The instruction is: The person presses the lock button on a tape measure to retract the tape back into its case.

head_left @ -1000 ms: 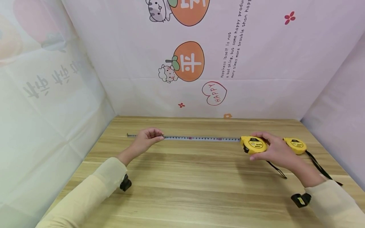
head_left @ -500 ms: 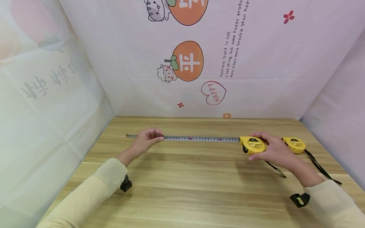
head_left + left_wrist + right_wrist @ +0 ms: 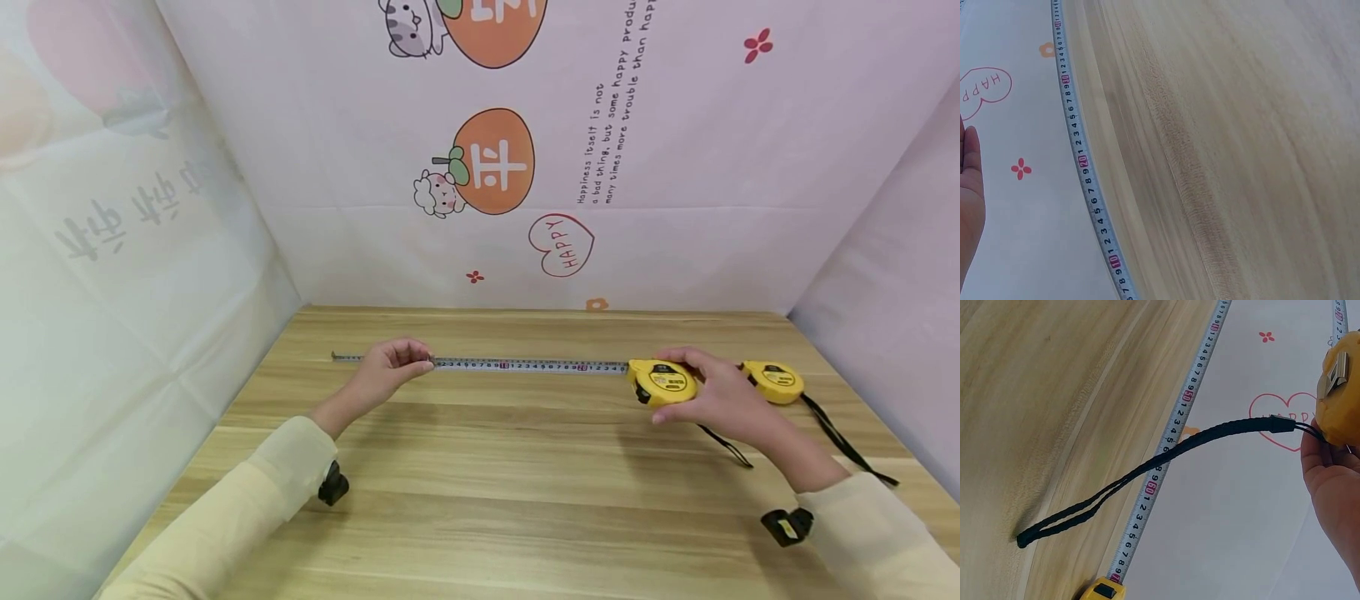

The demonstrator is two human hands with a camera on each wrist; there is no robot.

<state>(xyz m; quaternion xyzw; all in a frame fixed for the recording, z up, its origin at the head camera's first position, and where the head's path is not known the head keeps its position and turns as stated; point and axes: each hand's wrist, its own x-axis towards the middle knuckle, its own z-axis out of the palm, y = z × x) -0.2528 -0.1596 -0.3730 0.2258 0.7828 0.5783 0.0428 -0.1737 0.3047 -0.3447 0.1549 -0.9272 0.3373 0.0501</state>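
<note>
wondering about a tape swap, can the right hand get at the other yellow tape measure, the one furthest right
Probably not yet: the right hand is gripping the first tape measure. Once freed, it likely could, since the other tape measure lies close beside that hand with nothing seen on top.

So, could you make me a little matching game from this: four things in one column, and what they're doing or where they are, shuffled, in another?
Column one
1. left hand
2. right hand
3. rightmost tape measure
4. heart

Column two
A. resting on the table
B. drawn in red on the wall
C. pinching the end of a numbered strip
D. gripping a yellow case

Pairs: 1-C, 2-D, 3-A, 4-B
</note>
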